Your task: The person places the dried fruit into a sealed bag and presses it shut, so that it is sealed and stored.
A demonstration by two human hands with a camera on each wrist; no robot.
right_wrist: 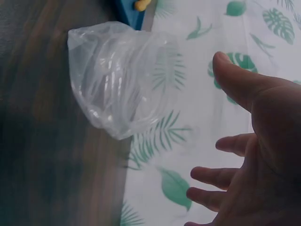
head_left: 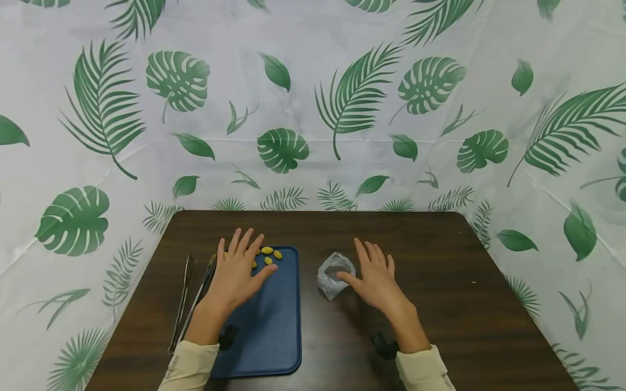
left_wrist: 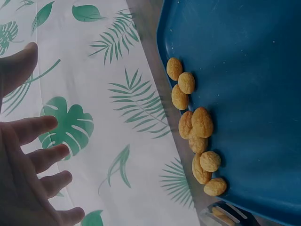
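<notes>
My left hand (head_left: pixel 236 276) hovers over the blue tray (head_left: pixel 274 326), fingers spread and holding nothing. Small wrinkled yellow-brown ovals (head_left: pixel 267 250), like nuts or dried fruits, lie along the tray's far edge; in the head view this hand hides some of them. The left wrist view shows several of these ovals (left_wrist: pixel 202 122) bunched in a line. To the right of the tray, a clear plastic bag (head_left: pixel 329 286) stands on the table with its mouth open upward. Just beside the bag my right hand (head_left: pixel 379 279) is raised with fingers apart, and its thumb overlaps the bag in the head view.
A pair of metal tongs (head_left: pixel 182 304) lies at the tray's left side, partly behind my left forearm. Near its dark tip (left_wrist: pixel 242 217) one more oval shows. The brown wooden table (head_left: pixel 464 326) ends at a leaf-patterned white curtain (head_left: pixel 235 174).
</notes>
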